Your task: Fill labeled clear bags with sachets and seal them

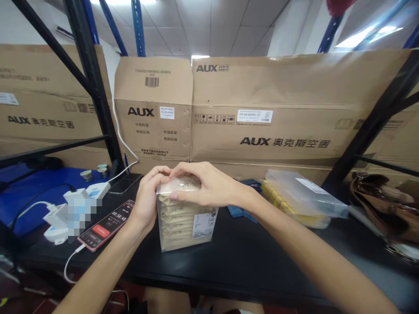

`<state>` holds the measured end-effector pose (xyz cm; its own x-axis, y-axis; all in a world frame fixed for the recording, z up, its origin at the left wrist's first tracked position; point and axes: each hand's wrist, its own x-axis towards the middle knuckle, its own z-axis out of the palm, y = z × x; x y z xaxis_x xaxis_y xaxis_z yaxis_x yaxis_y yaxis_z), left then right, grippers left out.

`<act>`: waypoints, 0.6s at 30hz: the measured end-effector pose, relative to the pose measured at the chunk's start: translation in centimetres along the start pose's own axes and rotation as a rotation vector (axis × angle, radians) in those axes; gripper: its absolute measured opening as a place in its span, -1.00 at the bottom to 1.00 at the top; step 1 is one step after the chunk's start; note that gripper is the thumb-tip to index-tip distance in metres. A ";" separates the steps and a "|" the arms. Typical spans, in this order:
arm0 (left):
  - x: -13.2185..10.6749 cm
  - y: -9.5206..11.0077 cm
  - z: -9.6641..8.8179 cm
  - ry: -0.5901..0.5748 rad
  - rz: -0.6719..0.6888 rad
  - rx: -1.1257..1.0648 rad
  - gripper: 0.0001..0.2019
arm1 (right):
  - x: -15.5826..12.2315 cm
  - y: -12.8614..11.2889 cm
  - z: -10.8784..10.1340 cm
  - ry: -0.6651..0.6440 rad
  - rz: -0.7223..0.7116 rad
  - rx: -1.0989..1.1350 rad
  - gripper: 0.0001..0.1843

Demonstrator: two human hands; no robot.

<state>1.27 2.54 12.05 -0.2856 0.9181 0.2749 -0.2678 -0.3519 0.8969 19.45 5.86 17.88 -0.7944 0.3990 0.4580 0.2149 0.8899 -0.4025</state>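
Note:
A clear plastic box (178, 231) stands upright on the black table, packed with a stack of beige paper sachets. A white label with dark print (203, 224) is on its front, toward the right. My left hand (147, 200) grips its upper left side, fingers bent over the top edge. Across the top lies my right hand (206, 183), its thumb pressed on the upper front and its fingers reaching behind. The fingertips of both hands come close together at the back top edge, where part of the box is hidden.
A phone with a running timer (106, 224) and a white power strip (94, 192) with chargers and cables lie left. At right are a translucent plastic box (301, 192) over yellow packets (278, 198) and a brown bag (369, 200). Cardboard panels (288, 96) line the back.

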 end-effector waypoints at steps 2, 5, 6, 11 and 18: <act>-0.1 -0.4 0.0 0.016 0.021 -0.050 -0.80 | 0.0 0.1 -0.2 0.000 0.008 0.006 -0.64; -0.2 -1.1 -0.1 0.056 0.022 -0.134 -0.74 | 0.0 0.5 -0.3 -0.019 0.013 -0.003 -0.61; -0.2 -1.3 -0.2 0.070 0.005 -0.149 -0.72 | 0.1 0.6 -0.3 -0.032 0.007 -0.013 -0.59; -0.7 -1.7 -0.5 0.048 -0.081 -0.182 -0.64 | -0.1 0.1 -0.1 -0.064 -0.050 -0.077 -0.53; -0.3 -2.8 1.6 -0.299 -0.099 -0.035 -0.70 | -12.7 -4.9 -3.7 0.117 0.198 -0.411 -0.29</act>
<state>3.59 3.60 10.00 0.0249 0.9595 0.2806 -0.3137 -0.2590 0.9135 30.58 -2.73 16.99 -0.6513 0.5708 0.5000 0.5814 0.7988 -0.1546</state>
